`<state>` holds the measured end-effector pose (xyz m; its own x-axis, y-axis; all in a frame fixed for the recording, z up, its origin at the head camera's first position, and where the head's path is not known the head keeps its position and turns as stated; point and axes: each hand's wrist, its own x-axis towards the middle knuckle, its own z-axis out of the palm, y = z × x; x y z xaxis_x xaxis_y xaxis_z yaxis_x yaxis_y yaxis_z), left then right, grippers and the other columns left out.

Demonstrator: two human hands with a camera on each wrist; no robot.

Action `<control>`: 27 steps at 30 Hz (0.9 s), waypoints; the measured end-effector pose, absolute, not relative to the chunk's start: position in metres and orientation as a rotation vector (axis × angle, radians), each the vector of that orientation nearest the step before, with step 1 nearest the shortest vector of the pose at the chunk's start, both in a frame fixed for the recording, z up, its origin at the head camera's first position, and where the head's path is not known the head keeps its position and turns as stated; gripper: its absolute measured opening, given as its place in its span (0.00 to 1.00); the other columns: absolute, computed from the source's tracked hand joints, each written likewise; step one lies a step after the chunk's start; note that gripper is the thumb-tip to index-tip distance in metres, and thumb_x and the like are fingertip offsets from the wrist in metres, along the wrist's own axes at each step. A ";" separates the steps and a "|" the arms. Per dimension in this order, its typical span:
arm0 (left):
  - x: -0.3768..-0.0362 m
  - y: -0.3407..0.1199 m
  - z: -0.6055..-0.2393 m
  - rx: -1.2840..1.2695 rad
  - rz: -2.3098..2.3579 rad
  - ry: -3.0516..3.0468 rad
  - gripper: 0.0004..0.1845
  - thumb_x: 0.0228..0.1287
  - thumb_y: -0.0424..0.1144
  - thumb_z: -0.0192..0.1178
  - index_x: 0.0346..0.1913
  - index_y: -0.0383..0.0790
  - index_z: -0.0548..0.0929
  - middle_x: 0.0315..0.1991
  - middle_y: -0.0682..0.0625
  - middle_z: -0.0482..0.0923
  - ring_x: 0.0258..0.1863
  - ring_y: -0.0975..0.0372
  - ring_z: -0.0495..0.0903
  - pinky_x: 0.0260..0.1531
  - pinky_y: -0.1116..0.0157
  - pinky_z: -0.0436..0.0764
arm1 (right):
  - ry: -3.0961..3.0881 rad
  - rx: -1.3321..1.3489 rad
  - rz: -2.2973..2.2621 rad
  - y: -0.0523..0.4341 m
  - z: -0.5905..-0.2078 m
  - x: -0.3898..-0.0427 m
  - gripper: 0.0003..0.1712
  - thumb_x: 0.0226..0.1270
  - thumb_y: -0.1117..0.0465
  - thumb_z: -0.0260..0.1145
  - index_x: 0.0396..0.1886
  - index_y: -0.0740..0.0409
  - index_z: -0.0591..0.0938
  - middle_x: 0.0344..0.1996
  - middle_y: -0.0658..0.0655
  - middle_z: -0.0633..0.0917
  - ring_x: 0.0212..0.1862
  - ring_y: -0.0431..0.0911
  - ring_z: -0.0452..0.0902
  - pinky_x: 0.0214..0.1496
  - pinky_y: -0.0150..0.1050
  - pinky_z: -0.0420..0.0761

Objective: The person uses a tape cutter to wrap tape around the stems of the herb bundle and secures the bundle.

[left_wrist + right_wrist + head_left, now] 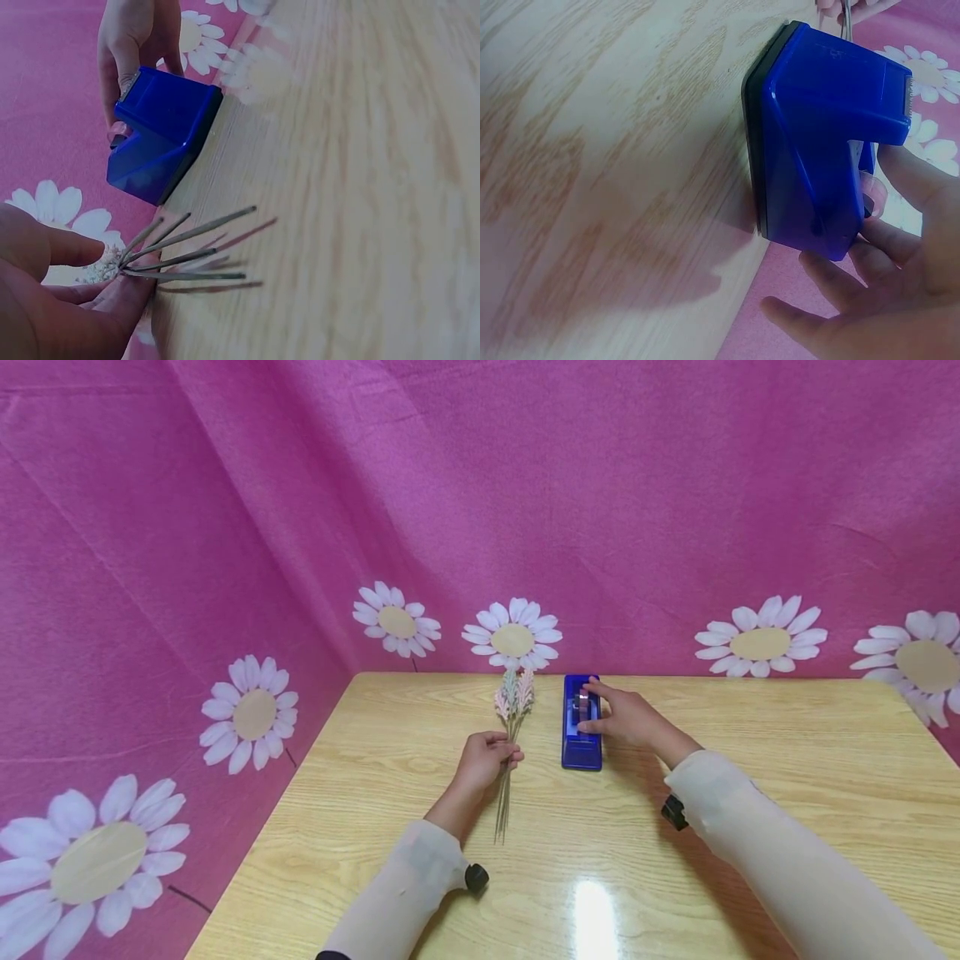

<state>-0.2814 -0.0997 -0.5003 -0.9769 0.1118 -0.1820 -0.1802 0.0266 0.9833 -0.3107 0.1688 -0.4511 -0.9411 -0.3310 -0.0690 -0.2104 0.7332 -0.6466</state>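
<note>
My left hand [483,762] holds a small bunch of artificial flowers [513,695] by its thin stems [504,810], between thumb and fingers. The pink and pale green heads point to the back of the table; in the left wrist view the stem ends [214,221] fan out past the fingers. Just right of the bunch stands a blue tape dispenser [582,755]. My right hand [626,714] reaches over it from the right, thumb and forefinger at either side of the clear tape roll [874,193] in its slot. The dispenser's serrated cutter [909,97] shows beside the thumb.
The wooden table [750,727] ends at the back against a magenta cloth [600,510] printed with white daisies, which also hangs along the left side. Black wrist devices [476,878] sit on both sleeves. A bright light reflection lies on the front of the tabletop.
</note>
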 end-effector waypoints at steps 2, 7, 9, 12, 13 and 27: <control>-0.282 -0.098 -0.500 -0.069 2.050 2.117 0.18 0.75 0.23 0.54 0.62 0.16 0.71 0.46 0.28 0.84 0.33 0.64 0.84 0.38 0.69 0.85 | 2.753 -0.428 -0.996 0.169 -0.451 -0.311 0.48 0.71 0.49 0.72 0.81 0.63 0.60 0.80 0.70 0.51 0.77 0.73 0.52 0.74 0.69 0.57; -0.281 -0.096 -0.500 -0.048 1.963 2.253 0.16 0.75 0.26 0.55 0.59 0.17 0.75 0.46 0.30 0.85 0.36 0.63 0.83 0.42 0.66 0.84 | 2.746 -0.425 -1.014 0.169 -0.452 -0.310 0.48 0.71 0.50 0.71 0.81 0.62 0.59 0.81 0.70 0.51 0.77 0.73 0.50 0.74 0.70 0.55; -0.280 -0.096 -0.499 -0.043 1.918 2.305 0.16 0.75 0.27 0.56 0.58 0.18 0.77 0.47 0.31 0.85 0.38 0.61 0.83 0.43 0.65 0.84 | 2.733 -0.429 -1.038 0.169 -0.453 -0.308 0.47 0.72 0.51 0.70 0.81 0.62 0.58 0.81 0.70 0.50 0.78 0.72 0.50 0.75 0.69 0.55; -0.278 -0.097 -0.498 -0.038 1.870 2.354 0.16 0.75 0.28 0.56 0.59 0.19 0.78 0.48 0.33 0.84 0.42 0.58 0.82 0.42 0.65 0.83 | 2.714 -0.447 -1.073 0.170 -0.454 -0.306 0.47 0.74 0.52 0.69 0.82 0.63 0.56 0.81 0.70 0.49 0.78 0.72 0.49 0.75 0.68 0.54; -0.278 -0.097 -0.497 -0.040 1.858 2.364 0.16 0.76 0.28 0.56 0.59 0.19 0.78 0.49 0.33 0.84 0.43 0.57 0.82 0.42 0.66 0.83 | 2.707 -0.451 -1.084 0.171 -0.454 -0.306 0.47 0.74 0.52 0.68 0.82 0.63 0.55 0.81 0.70 0.48 0.78 0.72 0.49 0.76 0.68 0.54; -0.270 -0.104 -0.491 0.089 1.718 2.440 0.18 0.75 0.33 0.58 0.60 0.22 0.78 0.49 0.37 0.84 0.43 0.54 0.83 0.41 0.63 0.83 | 2.709 -0.538 -1.185 0.181 -0.466 -0.300 0.45 0.81 0.46 0.58 0.83 0.62 0.49 0.82 0.68 0.46 0.80 0.69 0.44 0.78 0.66 0.49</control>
